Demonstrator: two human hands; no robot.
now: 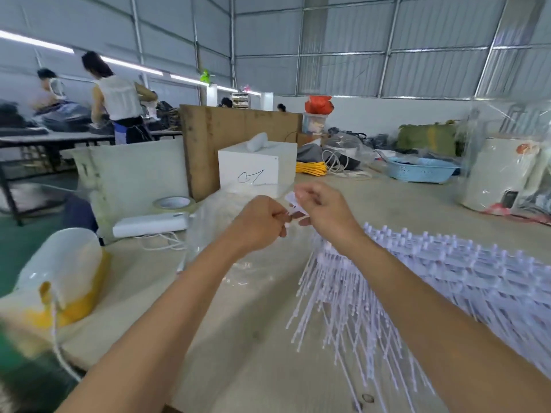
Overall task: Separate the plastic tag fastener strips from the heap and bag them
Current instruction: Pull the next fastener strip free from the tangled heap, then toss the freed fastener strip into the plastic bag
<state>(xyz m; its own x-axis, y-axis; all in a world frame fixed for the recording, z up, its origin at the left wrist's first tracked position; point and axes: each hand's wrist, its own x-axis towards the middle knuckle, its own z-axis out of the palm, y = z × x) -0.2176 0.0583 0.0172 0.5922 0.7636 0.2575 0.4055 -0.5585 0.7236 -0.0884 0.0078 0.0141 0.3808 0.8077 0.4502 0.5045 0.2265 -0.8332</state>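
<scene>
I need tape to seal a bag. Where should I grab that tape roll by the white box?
Judging by its pose, pinch the tape roll across its ring wall from above, one finger inside the open core: it lies flat on the table, core upward.

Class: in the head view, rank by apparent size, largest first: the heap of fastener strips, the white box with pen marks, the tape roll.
1. heap of fastener strips, nearest the camera, so flattered
2. white box
3. tape roll

Bright even daylight, ceiling tube lights glaring (left side), wide-angle edge bending, slight motion blur
</scene>
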